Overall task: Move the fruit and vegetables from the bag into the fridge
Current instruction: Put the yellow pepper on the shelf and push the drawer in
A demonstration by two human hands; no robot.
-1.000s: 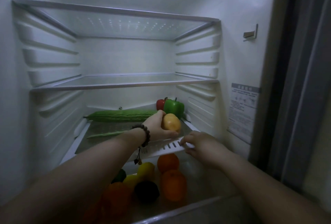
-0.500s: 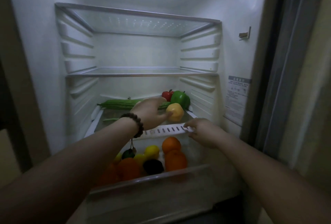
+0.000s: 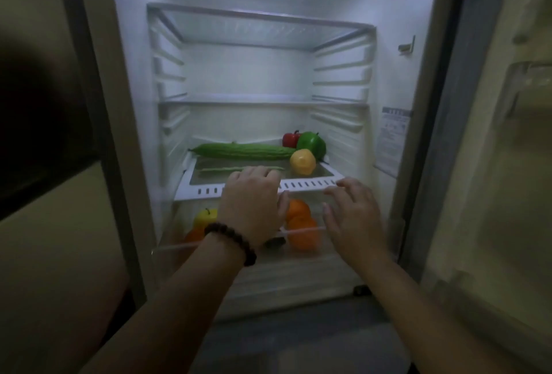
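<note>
Beyond left hand (image 3: pixel 252 200) — yellow pepper (image 3: pixel 302 161), apart

Open fridge (image 3: pixel 397 80), yellow pepper (image 3: pixel 302 161) on shelf (image 3: pixel 298 184), empty hands

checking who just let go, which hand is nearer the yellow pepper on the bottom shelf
Left. The left hand sits at the shelf's front edge, just left of and below the round yellow pepper. The right hand is lower and farther right.
</note>
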